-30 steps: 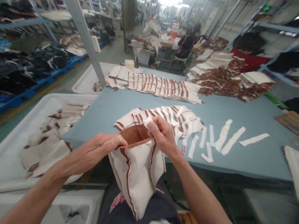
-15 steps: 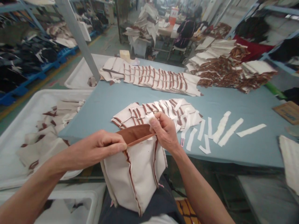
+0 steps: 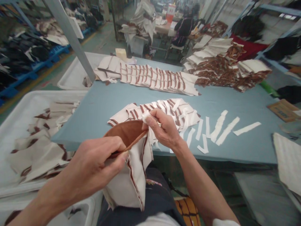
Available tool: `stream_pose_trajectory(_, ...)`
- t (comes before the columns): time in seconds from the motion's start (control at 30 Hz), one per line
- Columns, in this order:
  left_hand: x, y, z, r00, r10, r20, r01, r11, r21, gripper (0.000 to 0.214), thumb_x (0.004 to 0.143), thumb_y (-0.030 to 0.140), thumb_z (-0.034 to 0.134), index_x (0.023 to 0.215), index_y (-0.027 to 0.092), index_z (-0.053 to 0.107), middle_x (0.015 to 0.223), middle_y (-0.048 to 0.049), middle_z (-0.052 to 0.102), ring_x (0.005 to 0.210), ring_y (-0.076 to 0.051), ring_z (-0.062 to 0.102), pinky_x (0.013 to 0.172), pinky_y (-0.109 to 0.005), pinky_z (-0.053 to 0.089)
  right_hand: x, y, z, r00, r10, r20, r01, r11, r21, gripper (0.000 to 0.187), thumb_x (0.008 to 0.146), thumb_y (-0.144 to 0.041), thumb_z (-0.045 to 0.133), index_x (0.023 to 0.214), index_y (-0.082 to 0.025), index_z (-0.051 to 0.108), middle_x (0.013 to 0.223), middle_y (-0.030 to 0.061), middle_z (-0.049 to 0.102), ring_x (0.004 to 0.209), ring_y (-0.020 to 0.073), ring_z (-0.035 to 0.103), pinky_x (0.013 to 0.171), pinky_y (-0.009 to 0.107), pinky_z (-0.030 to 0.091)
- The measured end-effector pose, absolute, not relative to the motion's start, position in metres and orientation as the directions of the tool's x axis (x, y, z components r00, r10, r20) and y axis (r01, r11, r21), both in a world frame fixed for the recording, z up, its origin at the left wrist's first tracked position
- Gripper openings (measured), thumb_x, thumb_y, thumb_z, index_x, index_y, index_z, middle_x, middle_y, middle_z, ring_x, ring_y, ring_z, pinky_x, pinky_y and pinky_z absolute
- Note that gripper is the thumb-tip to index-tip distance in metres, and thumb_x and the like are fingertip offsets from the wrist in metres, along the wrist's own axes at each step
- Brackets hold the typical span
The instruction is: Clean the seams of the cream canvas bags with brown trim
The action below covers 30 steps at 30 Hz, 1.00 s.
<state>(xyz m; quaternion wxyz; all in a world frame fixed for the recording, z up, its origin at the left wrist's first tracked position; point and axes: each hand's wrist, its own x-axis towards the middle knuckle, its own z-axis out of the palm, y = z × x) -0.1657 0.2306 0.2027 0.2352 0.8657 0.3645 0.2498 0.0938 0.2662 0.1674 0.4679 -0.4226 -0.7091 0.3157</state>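
Observation:
A cream fabric pouch (image 3: 130, 179) with brown piping and a brown lining hangs over my lap, its mouth held wide. My left hand (image 3: 94, 166) is closed on the near edge of the mouth. My right hand (image 3: 164, 128) pinches the far edge together with a small white strip (image 3: 146, 116). Just beyond my hands, a fanned row of like pieces (image 3: 162, 111) lies on the blue table (image 3: 98, 106).
White strips (image 3: 221, 130) lie scattered on the table to the right. A longer fanned row (image 3: 150, 75) and a big heap of pieces (image 3: 225, 66) sit farther back. White trays (image 3: 21, 125) with more pieces stand at left. A person (image 3: 183, 26) sits at a distant table.
The pouch mouth has opened wider and tipped toward me, showing more brown lining. My left hand has drawn closer and lower; my right hand keeps its pinch on the far edge.

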Motion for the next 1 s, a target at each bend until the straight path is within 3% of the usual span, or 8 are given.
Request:
stream_pose_trajectory(0.13,-0.158,0.236,0.209,0.626,0.722,0.296,0.487,-0.658,0.574,0.026,0.106,0.02,0.06,0.08,0.025,0.063,0.065,0.0101,0.062,0.054,-0.008,0.057,0.057,-0.023,0.039,0.075,0.259,0.198,-0.269,0.859,0.435,0.333,0.507,-0.795,0.025,0.115,-0.038,0.052,0.095,-0.024,0.061,0.088,0.0034,0.078,0.078,0.0182,0.069,0.081,0.032,0.053)
stream_pose_trajectory(0.3,-0.15,0.242,0.218,0.579,0.745,0.332,0.481,-0.641,0.599,0.033,0.102,0.022,0.063,0.069,0.024,0.063,0.059,0.0096,0.064,0.048,-0.008,0.054,0.051,-0.022,0.039,0.044,0.249,0.197,-0.262,0.893,0.366,0.31,0.437,-0.844,0.02,0.11,-0.036,0.059,0.092,-0.028,0.057,0.076,-0.0004,0.062,0.067,0.0196,0.059,0.069,0.033,0.047)
stream_pose_trajectory(0.4,-0.154,0.239,0.218,0.575,0.778,0.253,0.463,-0.564,0.683,0.034,0.102,0.028,0.066,0.069,0.024,0.067,0.058,0.0091,0.065,0.048,-0.009,0.056,0.05,-0.021,0.04,0.04,0.246,0.185,-0.298,0.899,0.321,0.272,0.402,-0.874,0.021,0.109,-0.041,0.063,0.093,-0.029,0.055,0.073,-0.0024,0.057,0.063,0.019,0.052,0.065,0.033,0.044)
stream_pose_trajectory(0.57,-0.163,0.23,0.206,0.635,0.77,0.062,0.418,-0.41,0.81,0.032,0.108,0.03,0.063,0.079,0.025,0.076,0.066,0.0086,0.072,0.057,-0.01,0.066,0.056,-0.019,0.046,0.04,0.24,0.161,-0.307,0.858,0.411,0.25,0.489,-0.835,0.026,0.111,-0.046,0.055,0.093,-0.028,0.051,0.076,-0.001,0.058,0.066,0.0194,0.053,0.068,0.034,0.048)
stream_pose_trajectory(0.67,-0.163,0.23,0.196,0.605,0.796,0.032,0.408,-0.344,0.846,0.029,0.108,0.032,0.062,0.084,0.025,0.077,0.074,0.0081,0.076,0.063,-0.01,0.067,0.06,-0.019,0.047,0.039,0.239,0.149,-0.247,0.872,0.422,0.286,0.482,-0.828,0.025,0.113,-0.046,0.052,0.095,-0.028,0.052,0.076,-0.002,0.058,0.067,0.0185,0.055,0.068,0.033,0.046)
stream_pose_trajectory(1.0,-0.14,0.238,0.214,0.595,0.795,0.117,0.472,-0.463,0.75,0.029,0.103,0.027,0.059,0.074,0.021,0.065,0.067,0.0059,0.064,0.061,-0.011,0.057,0.059,-0.024,0.038,0.054,0.238,0.192,-0.247,0.915,0.319,0.395,0.395,-0.829,0.025,0.11,-0.037,0.054,0.088,-0.028,0.048,0.07,-0.0048,0.052,0.061,0.0155,0.045,0.063,0.03,0.032)
